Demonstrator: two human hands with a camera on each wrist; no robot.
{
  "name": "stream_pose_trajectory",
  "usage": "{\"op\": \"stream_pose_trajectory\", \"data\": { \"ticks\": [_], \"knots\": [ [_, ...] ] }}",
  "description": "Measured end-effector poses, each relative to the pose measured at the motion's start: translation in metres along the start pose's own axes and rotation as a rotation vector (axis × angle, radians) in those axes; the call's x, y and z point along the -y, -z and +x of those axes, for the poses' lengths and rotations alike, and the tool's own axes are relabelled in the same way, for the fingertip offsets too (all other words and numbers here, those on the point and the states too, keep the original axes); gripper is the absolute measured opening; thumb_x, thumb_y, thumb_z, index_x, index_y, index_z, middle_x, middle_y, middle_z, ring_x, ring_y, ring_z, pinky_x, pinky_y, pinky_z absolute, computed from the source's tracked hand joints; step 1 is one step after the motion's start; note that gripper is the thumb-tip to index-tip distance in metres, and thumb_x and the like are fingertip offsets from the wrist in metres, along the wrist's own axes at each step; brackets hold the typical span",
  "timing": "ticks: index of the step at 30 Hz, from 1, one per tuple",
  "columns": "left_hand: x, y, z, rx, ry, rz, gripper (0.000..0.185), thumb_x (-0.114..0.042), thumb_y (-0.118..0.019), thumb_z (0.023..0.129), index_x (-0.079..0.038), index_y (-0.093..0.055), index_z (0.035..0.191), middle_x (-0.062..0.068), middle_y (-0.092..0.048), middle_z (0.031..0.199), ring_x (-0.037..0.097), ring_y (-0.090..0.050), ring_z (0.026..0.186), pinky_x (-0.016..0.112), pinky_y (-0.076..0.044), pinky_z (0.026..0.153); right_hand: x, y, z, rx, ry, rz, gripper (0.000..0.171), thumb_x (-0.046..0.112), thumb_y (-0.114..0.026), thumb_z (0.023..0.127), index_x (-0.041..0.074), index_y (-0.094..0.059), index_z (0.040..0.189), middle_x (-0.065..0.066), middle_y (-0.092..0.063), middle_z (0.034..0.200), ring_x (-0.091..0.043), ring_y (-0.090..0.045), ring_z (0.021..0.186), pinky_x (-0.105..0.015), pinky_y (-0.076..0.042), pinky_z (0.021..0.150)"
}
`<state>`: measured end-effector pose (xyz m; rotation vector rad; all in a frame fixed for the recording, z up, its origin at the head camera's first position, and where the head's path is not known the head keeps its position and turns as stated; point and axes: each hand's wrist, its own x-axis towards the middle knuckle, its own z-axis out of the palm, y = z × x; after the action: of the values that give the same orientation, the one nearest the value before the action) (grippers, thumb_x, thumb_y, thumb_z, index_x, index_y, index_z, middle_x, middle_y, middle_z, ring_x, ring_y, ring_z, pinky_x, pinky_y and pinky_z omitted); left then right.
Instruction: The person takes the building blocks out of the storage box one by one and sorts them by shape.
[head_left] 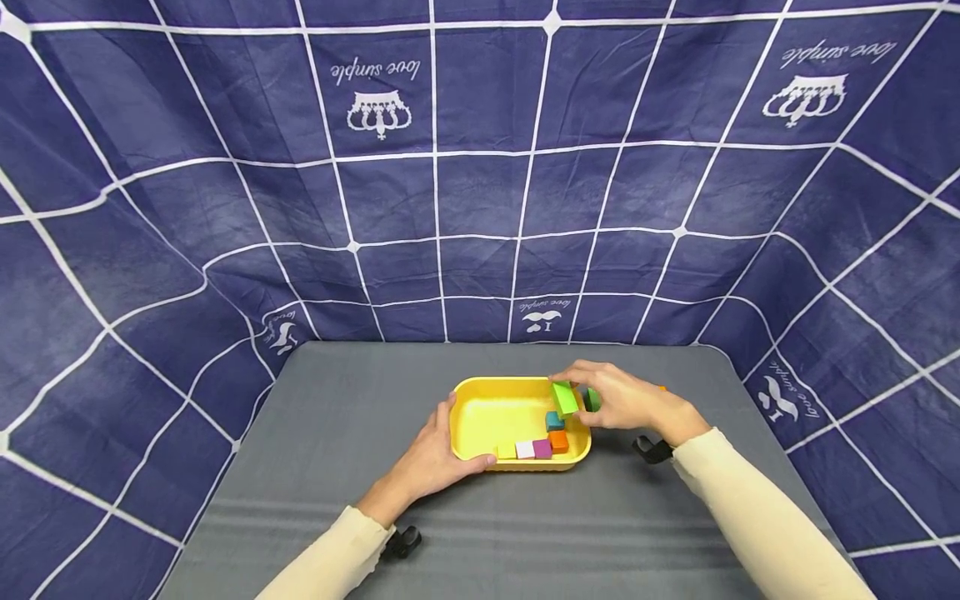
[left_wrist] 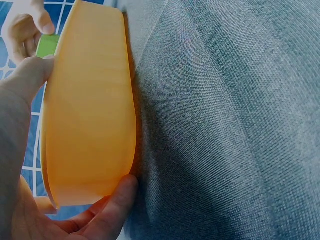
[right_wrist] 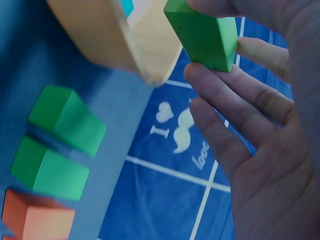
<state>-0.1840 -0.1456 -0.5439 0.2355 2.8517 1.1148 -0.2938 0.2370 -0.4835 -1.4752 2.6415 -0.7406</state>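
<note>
A yellow plastic tray [head_left: 487, 417] sits on the grey cloth. My left hand [head_left: 431, 450] grips its left end, thumb over the near rim and fingers around the outer wall. Above the tray's right end, my right hand [head_left: 618, 398] pinches a bright green block [head_left: 564, 399] between thumb and fingers, tilted. Inside the tray lie a teal block [head_left: 554, 421], an orange block [head_left: 558, 442], a purple block [head_left: 542, 449], a white block [head_left: 525, 450] and a yellow block [head_left: 506, 451], along the near and right sides.
Outside the tray, beyond its right end, the right wrist view shows a green block [right_wrist: 67, 120], a second green block [right_wrist: 50, 167] and an orange block [right_wrist: 39, 217] in a row. Blue curtain [head_left: 480, 200] with white lines surrounds the grey table surface [head_left: 345, 400].
</note>
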Motion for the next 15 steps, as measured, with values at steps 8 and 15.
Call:
{"op": "stream_pose_trajectory", "data": {
  "ticks": [8,15],
  "knots": [
    [-0.002,0.002,0.0,-0.007,-0.021,0.009,0.138,-0.074,-0.095,0.083,-0.004,-0.028,0.181,0.026,-0.053,0.174,0.041,-0.068,0.144,0.06,-0.058,0.12,0.018,0.022,-0.017,-0.019,-0.16,-0.151,0.067,0.011,-0.092,0.09,0.009,-0.074,0.155,-0.002,-0.079,0.135,-0.018,-0.073,0.111,-0.043,-0.065,0.102],
    [-0.004,0.002,-0.001,-0.004,-0.012,0.01,0.136,-0.074,-0.095,0.084,-0.005,-0.028,0.18,0.026,-0.052,0.175,0.042,-0.067,0.146,0.061,-0.058,0.121,0.005,0.03,-0.035,-0.058,-0.204,-0.165,0.068,0.01,-0.093,0.088,0.006,-0.075,0.153,-0.005,-0.079,0.137,-0.018,-0.072,0.109,-0.041,-0.063,0.095]
  ]
}}
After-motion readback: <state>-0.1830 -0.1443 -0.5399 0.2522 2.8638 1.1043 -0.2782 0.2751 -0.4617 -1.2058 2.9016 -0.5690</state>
